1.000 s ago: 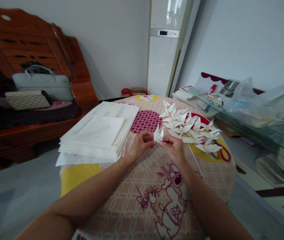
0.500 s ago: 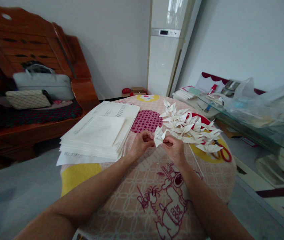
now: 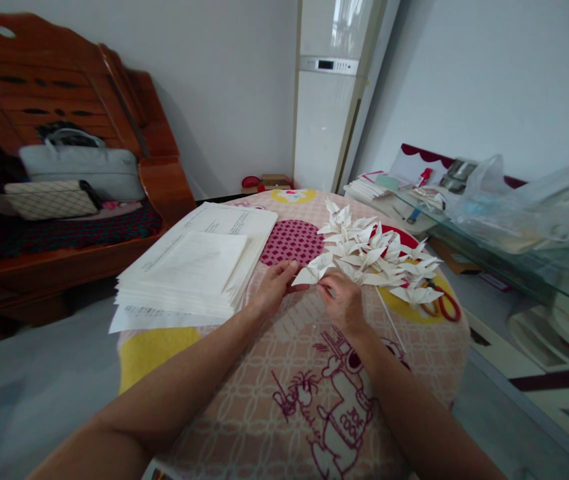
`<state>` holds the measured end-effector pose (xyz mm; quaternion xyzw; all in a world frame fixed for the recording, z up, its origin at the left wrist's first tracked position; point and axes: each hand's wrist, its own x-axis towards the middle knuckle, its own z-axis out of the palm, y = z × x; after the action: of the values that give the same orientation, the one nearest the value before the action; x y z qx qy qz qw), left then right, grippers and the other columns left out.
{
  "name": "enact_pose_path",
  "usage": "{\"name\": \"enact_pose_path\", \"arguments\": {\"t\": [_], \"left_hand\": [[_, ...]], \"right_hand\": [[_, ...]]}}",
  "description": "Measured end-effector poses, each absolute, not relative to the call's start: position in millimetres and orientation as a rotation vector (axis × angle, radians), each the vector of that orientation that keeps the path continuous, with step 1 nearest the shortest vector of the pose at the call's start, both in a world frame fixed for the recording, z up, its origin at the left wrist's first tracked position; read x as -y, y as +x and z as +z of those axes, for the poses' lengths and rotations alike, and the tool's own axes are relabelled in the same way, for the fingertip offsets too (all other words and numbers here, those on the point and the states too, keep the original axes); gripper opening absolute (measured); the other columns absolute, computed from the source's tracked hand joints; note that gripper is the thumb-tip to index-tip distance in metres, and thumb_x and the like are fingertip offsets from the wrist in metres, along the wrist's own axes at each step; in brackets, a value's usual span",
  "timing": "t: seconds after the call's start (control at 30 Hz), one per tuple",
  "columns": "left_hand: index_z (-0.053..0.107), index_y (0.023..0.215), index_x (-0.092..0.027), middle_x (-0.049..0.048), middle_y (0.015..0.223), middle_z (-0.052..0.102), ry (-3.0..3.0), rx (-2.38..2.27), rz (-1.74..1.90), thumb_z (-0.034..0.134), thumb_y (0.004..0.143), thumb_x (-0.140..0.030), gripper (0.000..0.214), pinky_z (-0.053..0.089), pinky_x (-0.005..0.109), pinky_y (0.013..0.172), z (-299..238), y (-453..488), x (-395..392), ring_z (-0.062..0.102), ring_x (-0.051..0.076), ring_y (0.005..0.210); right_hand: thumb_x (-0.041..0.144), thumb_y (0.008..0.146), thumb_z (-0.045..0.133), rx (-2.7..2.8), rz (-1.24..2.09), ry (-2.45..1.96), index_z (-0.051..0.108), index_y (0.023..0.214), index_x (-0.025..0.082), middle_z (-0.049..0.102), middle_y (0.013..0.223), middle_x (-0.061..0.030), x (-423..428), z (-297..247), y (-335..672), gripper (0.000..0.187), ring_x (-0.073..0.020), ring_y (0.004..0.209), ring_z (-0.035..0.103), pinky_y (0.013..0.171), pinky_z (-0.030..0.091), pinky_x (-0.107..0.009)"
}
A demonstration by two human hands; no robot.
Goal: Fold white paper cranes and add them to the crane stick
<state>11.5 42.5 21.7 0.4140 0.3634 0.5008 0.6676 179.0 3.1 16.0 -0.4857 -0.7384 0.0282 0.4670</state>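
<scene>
Between my two hands is a white folded paper flower (image 3: pixel 315 267) with pointed petals, held just above the cloth-covered table (image 3: pixel 264 380). My left hand (image 3: pixel 275 287) is closed at its left side, thumb and fingertips on a petal. My right hand (image 3: pixel 343 297) pinches its lower right part; the exact grip is partly hidden by the fingers. Just beyond and to the right lies a cluster of similar folded paper flowers (image 3: pixel 359 247), several of them overlapping. A thin white stick (image 3: pixel 391 320) lies beside my right wrist.
A thick stack of printed paper (image 3: pixel 204 213) lies at the left, with smaller sheets (image 3: pixel 204 260) on top. Scissors (image 3: pixel 448 305) with red handles rest by the table's right edge. A glass-topped stand (image 3: pixel 489 260) bearing plastic bags is at the right, and a wooden bench (image 3: pixel 129 260) at the left.
The paper flower has turned and tilted between my fingers, its petals now spread more sideways. My right hand has shifted slightly left and rolled over. The view has moved a little.
</scene>
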Motion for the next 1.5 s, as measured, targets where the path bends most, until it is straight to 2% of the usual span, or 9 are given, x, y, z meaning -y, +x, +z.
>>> {"name": "enact_pose_path", "arguments": {"t": [0.13, 0.23, 0.37, 0.53, 0.73, 0.87, 1.0, 1.23, 1.5], "left_hand": [[0.072, 0.085, -0.015, 0.0081, 0.088, 0.073, 0.873, -0.787, 1.030, 0.074, 0.071, -0.064, 0.051, 0.059, 0.029, 0.066, 25.0, 5.8, -44.9, 0.068, 0.020, 0.080], [0.074, 0.092, -0.013, 0.0105, 0.095, 0.074, 0.923, -0.758, 0.917, 0.085, 0.067, -0.048, 0.045, 0.060, 0.030, 0.068, 26.7, 0.3, -47.1, 0.070, 0.021, 0.084], [0.072, 0.084, -0.012, 0.0058, 0.081, 0.073, 0.905, -0.785, 0.891, 0.091, 0.058, -0.025, 0.035, 0.056, 0.023, 0.062, 23.6, -3.7, -50.5, 0.067, 0.014, 0.067], [0.071, 0.089, -0.012, 0.0040, 0.076, 0.072, 0.925, -0.847, 0.904, 0.088, 0.055, -0.022, 0.039, 0.054, 0.024, 0.054, 17.1, -4.4, -54.9, 0.063, 0.012, 0.058], [0.070, 0.091, -0.012, 0.0025, 0.071, 0.071, 1.083, -0.927, 0.996, 0.085, 0.056, -0.025, 0.040, 0.050, 0.022, 0.051, 21.4, -5.3, -54.2, 0.062, 0.013, 0.058], [0.069, 0.090, -0.012, -0.0006, 0.063, 0.066, 1.205, -0.910, 0.957, 0.085, 0.058, -0.026, 0.038, 0.048, 0.021, 0.052, 24.4, -4.1, -49.3, 0.059, 0.011, 0.055], [0.069, 0.093, -0.012, 0.0012, 0.067, 0.068, 1.208, -0.809, 0.901, 0.088, 0.059, -0.030, 0.043, 0.048, 0.021, 0.053, 25.0, -1.0, -45.2, 0.060, 0.011, 0.056], [0.070, 0.096, -0.012, 0.0033, 0.078, 0.071, 1.090, -0.702, 0.934, 0.091, 0.060, -0.030, 0.045, 0.049, 0.019, 0.056, 25.4, 4.1, -43.1, 0.063, 0.011, 0.062], [0.071, 0.092, -0.012, 0.0029, 0.081, 0.072, 1.056, -0.622, 0.923, 0.092, 0.059, -0.025, 0.041, 0.048, 0.018, 0.057, 32.0, 5.2, -43.3, 0.064, 0.010, 0.064]], "right_hand": [[0.014, 0.086, 0.056, 1.906, 0.017, -1.264, 0.066, 0.074, 0.021, 0.066, 0.077, -0.0061, -3.1, 13.0, 181.2, 0.017, -0.0207, 0.076, 0.061, 0.069, 0.045, -0.031], [0.015, 0.088, 0.055, 1.946, 0.017, -1.266, 0.066, 0.073, 0.020, 0.065, 0.077, -0.0076, -3.3, 11.2, 181.7, 0.020, -0.0211, 0.074, 0.060, 0.068, 0.044, -0.031], [0.011, 0.085, 0.057, 1.955, 0.042, -1.273, 0.067, 0.074, 0.019, 0.067, 0.080, -0.0082, -3.8, 10.1, 180.4, 0.016, -0.0207, 0.077, 0.062, 0.070, 0.045, -0.030], [0.014, 0.082, 0.056, 1.891, 0.217, -1.226, 0.066, 0.072, 0.018, 0.067, 0.076, -0.0069, -3.4, 12.0, 179.9, 0.014, -0.0185, 0.072, 0.062, 0.068, 0.046, -0.029], [0.045, 0.089, 0.057, 1.466, 0.705, -1.275, 0.065, 0.071, 0.019, 0.065, 0.063, -0.0030, -6.1, 14.8, 185.5, 0.033, -0.0157, 0.058, 0.061, 0.053, 0.048, -0.025], [0.059, 0.075, 0.068, 1.146, 1.031, -1.276, 0.065, 0.067, 0.018, 0.066, 0.057, -0.0028, -9.2, 17.1, 181.6, 0.042, -0.0153, 0.046, 0.059, 0.040, 0.046, -0.024], [0.053, 0.067, 0.078, 0.963, 1.187, -1.222, 0.063, 0.063, 0.017, 0.062, 0.050, -0.0001, -7.3, 23.0, 176.8, 0.039, -0.0125, 0.041, 0.056, 0.034, 0.041, -0.021], [0.042, 0.071, 0.077, 0.764, 1.481, -1.001, 0.062, 0.063, 0.017, 0.062, 0.048, 0.0007, -7.7, 24.2, 181.2, 0.030, -0.0115, 0.036, 0.053, 0.032, 0.040, -0.021], [0.029, 0.071, 0.077, 0.738, 1.439, -0.925, 0.064, 0.063, 0.016, 0.063, 0.049, 0.0005, -9.6, 35.8, 184.9, 0.020, -0.0122, 0.036, 0.054, 0.033, 0.042, -0.022]]}}
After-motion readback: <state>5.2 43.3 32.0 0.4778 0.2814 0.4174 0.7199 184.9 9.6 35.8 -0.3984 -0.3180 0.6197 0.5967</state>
